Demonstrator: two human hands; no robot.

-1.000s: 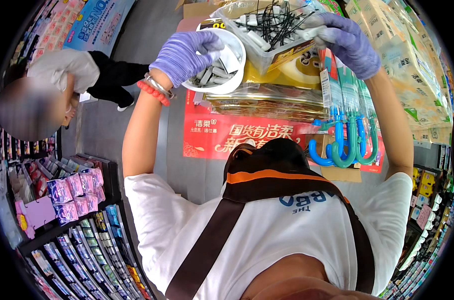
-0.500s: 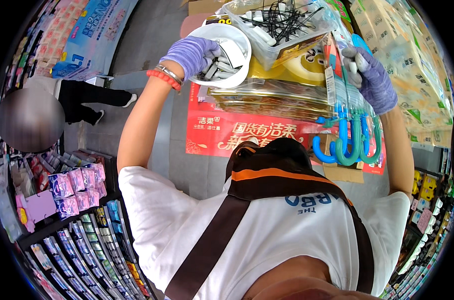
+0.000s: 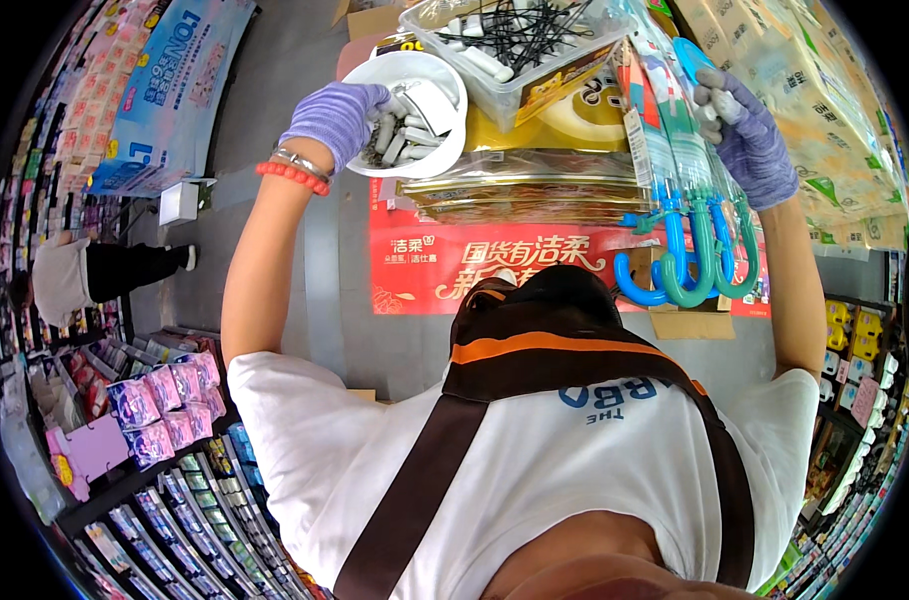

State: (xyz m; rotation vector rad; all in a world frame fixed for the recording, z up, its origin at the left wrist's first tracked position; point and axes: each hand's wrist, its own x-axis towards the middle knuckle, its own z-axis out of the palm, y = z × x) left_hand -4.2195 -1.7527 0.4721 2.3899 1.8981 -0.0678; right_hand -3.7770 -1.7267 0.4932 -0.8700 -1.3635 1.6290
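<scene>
My left hand (image 3: 336, 122), in a purple glove, is closed over the left rim of a white plastic tub (image 3: 452, 125). Grey-white tag-like pieces (image 3: 411, 135) lie inside the tub. My right hand (image 3: 749, 140), gloved alike with grey fingertips, is raised beside several children's umbrellas with blue and green hook handles (image 3: 696, 262). Its fingers are curled together; what they hold, if anything, I cannot make out. Behind the tub, a clear plastic bin (image 3: 534, 95) contains white tags and tangled black cords (image 3: 519, 35).
Stacked yellow-brown packages (image 3: 514, 190) lie beneath the bin, above a red printed box (image 3: 424, 270). Wrapped paper packs (image 3: 824, 130) rise at the right. Shelves (image 3: 174, 520) line the lower left. Another person (image 3: 104, 272) is at the far left, near a white box (image 3: 179, 203).
The whole view has shifted, so the bin, tub and umbrellas appear further left and higher. My left hand keeps its grip on the tub. The other person appears smaller and lower.
</scene>
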